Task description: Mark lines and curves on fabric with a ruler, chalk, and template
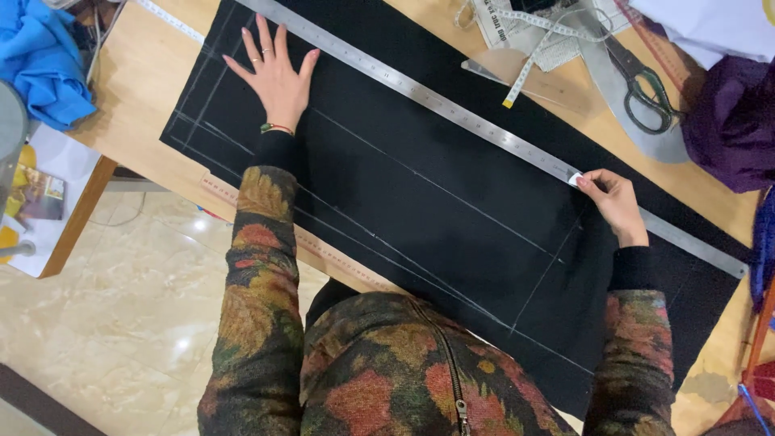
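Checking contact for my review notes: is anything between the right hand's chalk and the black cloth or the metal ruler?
Nothing visible. The right hand holds the white chalk right at the metal ruler edge on the black cloth.

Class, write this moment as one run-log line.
left hand: flat on black fabric | right hand: pinching white chalk at metal ruler | scissors: idle

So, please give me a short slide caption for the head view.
Left hand flat on black fabric; right hand holds white chalk against a long metal ruler.
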